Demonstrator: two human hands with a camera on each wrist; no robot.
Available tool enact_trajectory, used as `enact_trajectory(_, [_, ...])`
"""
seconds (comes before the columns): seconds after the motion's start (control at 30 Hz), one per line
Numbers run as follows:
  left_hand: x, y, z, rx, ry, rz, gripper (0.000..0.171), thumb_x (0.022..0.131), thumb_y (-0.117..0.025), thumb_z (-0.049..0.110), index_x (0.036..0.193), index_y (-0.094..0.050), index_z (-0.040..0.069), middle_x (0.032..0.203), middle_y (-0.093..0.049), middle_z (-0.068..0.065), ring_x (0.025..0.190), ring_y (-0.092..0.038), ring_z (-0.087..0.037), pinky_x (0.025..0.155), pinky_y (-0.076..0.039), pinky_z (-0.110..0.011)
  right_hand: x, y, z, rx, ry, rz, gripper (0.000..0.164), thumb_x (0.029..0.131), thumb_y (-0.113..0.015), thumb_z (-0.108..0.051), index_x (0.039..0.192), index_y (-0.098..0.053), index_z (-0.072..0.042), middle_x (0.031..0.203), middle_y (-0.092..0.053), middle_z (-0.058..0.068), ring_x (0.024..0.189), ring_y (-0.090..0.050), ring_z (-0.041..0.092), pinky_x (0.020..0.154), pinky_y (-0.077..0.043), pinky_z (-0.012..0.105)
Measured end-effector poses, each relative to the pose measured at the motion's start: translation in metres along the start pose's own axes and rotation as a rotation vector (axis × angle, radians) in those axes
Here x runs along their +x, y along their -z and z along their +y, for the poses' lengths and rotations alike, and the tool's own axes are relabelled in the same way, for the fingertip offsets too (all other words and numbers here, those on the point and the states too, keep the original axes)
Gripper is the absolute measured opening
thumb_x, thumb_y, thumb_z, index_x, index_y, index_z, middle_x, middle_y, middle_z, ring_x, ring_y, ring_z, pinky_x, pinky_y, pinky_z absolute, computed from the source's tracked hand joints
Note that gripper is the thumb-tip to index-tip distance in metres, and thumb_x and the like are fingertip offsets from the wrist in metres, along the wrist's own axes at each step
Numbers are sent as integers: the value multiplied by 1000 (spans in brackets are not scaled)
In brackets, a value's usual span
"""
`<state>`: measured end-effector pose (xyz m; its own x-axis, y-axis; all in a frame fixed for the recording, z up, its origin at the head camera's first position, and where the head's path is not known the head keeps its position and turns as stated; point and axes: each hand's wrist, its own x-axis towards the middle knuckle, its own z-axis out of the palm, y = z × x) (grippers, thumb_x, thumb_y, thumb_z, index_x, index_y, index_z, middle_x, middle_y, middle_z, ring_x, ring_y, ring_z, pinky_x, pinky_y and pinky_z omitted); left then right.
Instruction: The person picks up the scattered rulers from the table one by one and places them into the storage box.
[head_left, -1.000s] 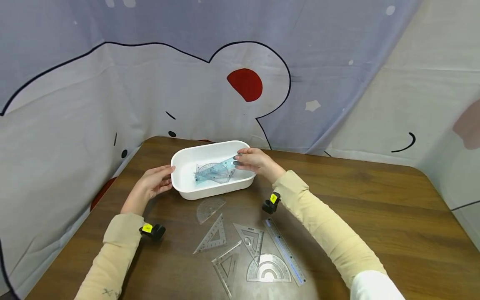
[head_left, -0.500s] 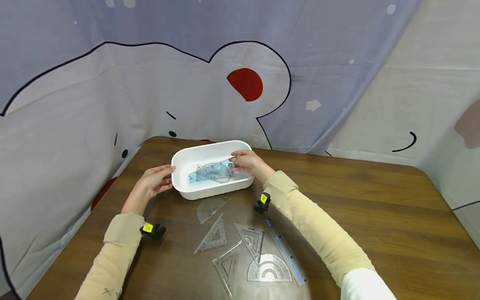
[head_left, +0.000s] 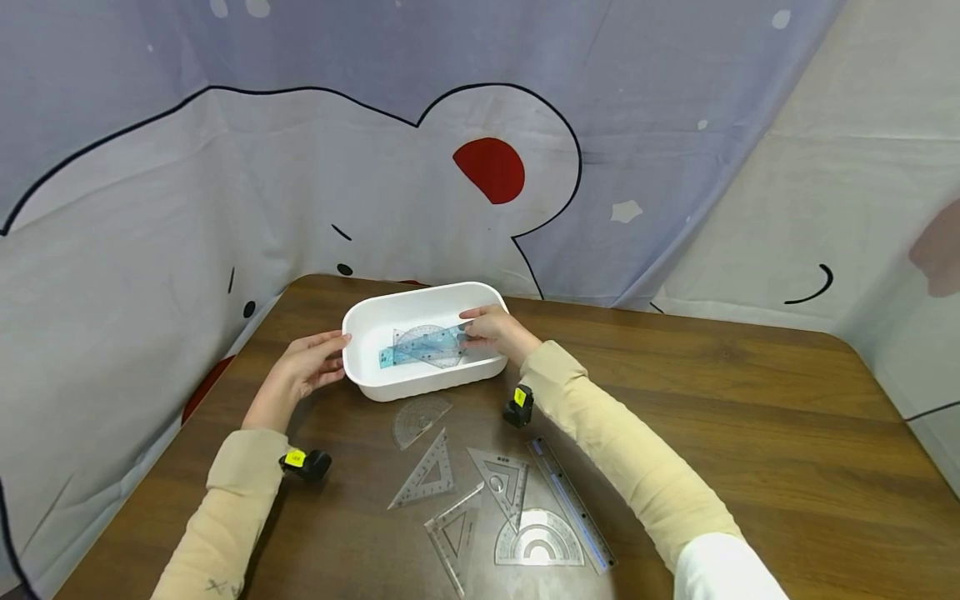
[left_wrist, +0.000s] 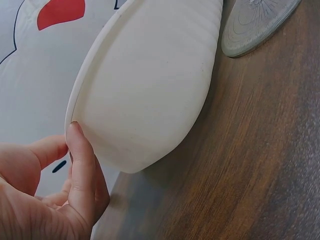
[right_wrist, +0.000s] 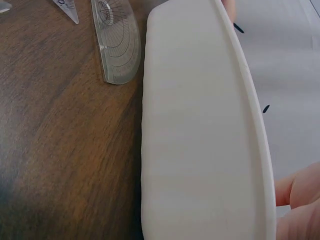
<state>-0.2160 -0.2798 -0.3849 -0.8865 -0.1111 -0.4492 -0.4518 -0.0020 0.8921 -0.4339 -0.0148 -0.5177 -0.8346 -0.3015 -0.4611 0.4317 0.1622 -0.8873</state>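
Note:
A white plastic tub (head_left: 375, 382) stands toward the back of the table. My left hand (head_left: 307, 364) pinches its left rim; the left wrist view shows the thumb and fingers (left_wrist: 82, 165) on either side of that rim. My right hand (head_left: 495, 331) reaches over the tub's right end, fingers round the right end of a translucent blue ruler (head_left: 393, 357). That ruler lies slanted along the tub floor, overlapping a clear protractor and a clear set square (head_left: 442, 360). In the right wrist view the tub wall hides most of the right hand (right_wrist: 302, 210).
In front of the tub, a clear protractor (head_left: 417, 419), several clear set squares (head_left: 441, 486), another protractor (head_left: 517, 546) and a clear ruler (head_left: 572, 507) lie on the wooden table (head_left: 750, 433). A printed curtain (head_left: 337, 183) hangs behind.
My right hand has moved left and down into the tub, and the blue ruler has shifted left and now lies flatter. The left hand and the tub have stayed put.

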Motion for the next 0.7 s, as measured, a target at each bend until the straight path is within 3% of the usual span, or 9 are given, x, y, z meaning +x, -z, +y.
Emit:
enact_trajectory(0.1, [0, 1, -1, -4, -3, -2, 65, 96, -59, 27, 149, -30, 5, 87, -57, 6, 67, -58, -3, 63, -57, -15, -2, -1, -1, -35, -30, 0, 42, 87, -54, 15, 123, -62, -4, 104, -56, 17, 88, -60, 27, 77, -61, 37])
enact_trajectory(0.17, [0, 1, -1, -5, -3, 1, 64, 96, -58, 27, 149, -31, 5, 87, -57, 7, 66, -58, -3, 63, -57, -15, -7, -2, -2, -72, -42, 9, 43, 84, -60, 12, 122, -63, -8, 108, -57, 14, 91, -60, 24, 79, -60, 35])
enact_trajectory(0.33, [0, 1, 0, -7, -1, -4, 65, 96, -59, 27, 150, -30, 6, 87, -57, 6, 66, -58, -3, 63, -57, -15, -30, -3, -13, -269, 0, 14, 43, 82, -67, 0, 124, -63, -9, 123, -58, 7, 105, -59, 19, 84, -58, 34])
enact_trajectory(0.37, [0, 1, 0, -5, 0, -4, 66, 95, -59, 28, 150, -29, 6, 88, -56, 6, 66, -58, -3, 63, -57, -15, -36, -3, -15, -323, 37, 15, 42, 81, -68, -2, 122, -63, -6, 122, -58, 9, 102, -61, 20, 79, -59, 34])
enact_trajectory(0.4, [-1, 1, -1, -5, 0, -5, 66, 95, -59, 28, 150, -29, 6, 88, -56, 6, 66, -58, -3, 63, -57, -15, -46, -5, -19, -380, 62, 27, 41, 82, -67, -6, 123, -62, -5, 124, -58, 8, 104, -61, 19, 79, -60, 34])
enact_trajectory(0.53, [-1, 0, -1, 3, -3, 1, 66, 95, -59, 28, 150, -29, 6, 90, -55, 5, 66, -58, -3, 62, -57, -15, -119, -24, -53, -549, 77, 87, 41, 84, -67, -11, 124, -60, -4, 128, -56, 11, 105, -62, 23, 84, -58, 35])
enact_trajectory(0.63, [-2, 0, 0, 13, -6, 11, 65, 96, -58, 28, 150, -30, 6, 91, -55, 4, 66, -57, -2, 62, -57, -15, -173, -39, -77, -617, 62, 133, 42, 87, -62, -9, 127, -57, -2, 128, -55, 13, 102, -62, 24, 87, -57, 31])
enact_trajectory(0.7, [-2, -1, 0, 22, -8, 18, 64, 96, -57, 28, 150, -30, 6, 92, -55, 4, 66, -57, -2, 62, -57, -15, -190, -42, -82, -674, 102, 148, 43, 87, -58, -8, 129, -55, 0, 127, -57, 15, 97, -60, 22, 86, -55, 29])
